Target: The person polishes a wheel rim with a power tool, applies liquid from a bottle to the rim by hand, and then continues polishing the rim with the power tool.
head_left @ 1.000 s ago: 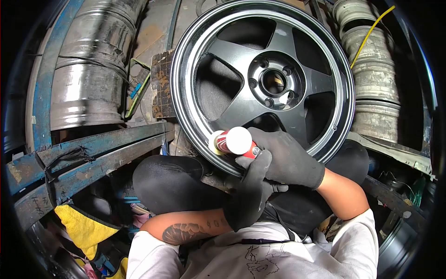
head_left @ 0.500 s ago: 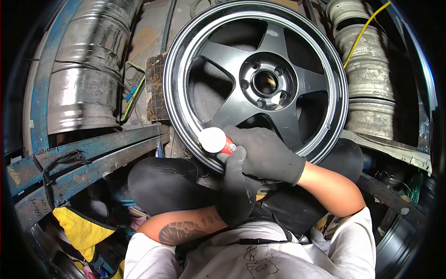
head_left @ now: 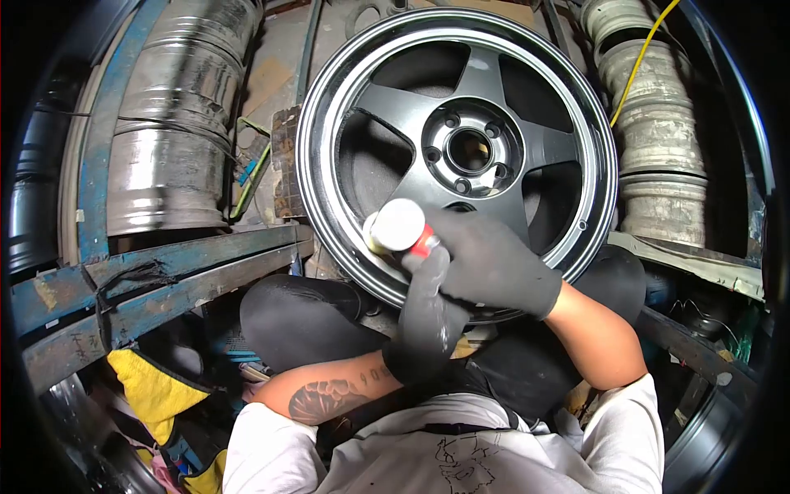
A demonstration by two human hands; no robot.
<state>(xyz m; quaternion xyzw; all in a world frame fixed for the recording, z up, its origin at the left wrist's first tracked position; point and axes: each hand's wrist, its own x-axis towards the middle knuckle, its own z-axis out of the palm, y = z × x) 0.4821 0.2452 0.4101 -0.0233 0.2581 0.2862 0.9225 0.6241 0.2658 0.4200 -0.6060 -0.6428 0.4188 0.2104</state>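
Note:
A dark grey five-spoke car wheel (head_left: 527, 152) lies face up in front of me. Over its near left rim, both my gloved hands are closed around a small red tool (head_left: 423, 244). Its round white head (head_left: 399, 224) points up toward me, and a cream-coloured round part (head_left: 376, 236) shows just behind it. My right hand (head_left: 494, 259) wraps the tool from the right, above the near spokes. From below, my left hand (head_left: 429, 309) grips it, thumb up along the side. The gloves hide most of the tool, so I cannot tell its exact kind.
Stacked bare metal rims (head_left: 169, 165) stand on the left, with more rims (head_left: 658, 140) on the right beside a yellow cord (head_left: 638, 62). A blue steel frame (head_left: 197, 255) crosses at left. A yellow cloth (head_left: 152, 391) hangs at lower left. My bent knees flank the wheel's near edge.
Both hands and the tool have shifted slightly right, and the white head has moved up and right along the rim. More of the cream part shows. The view has shifted a little.

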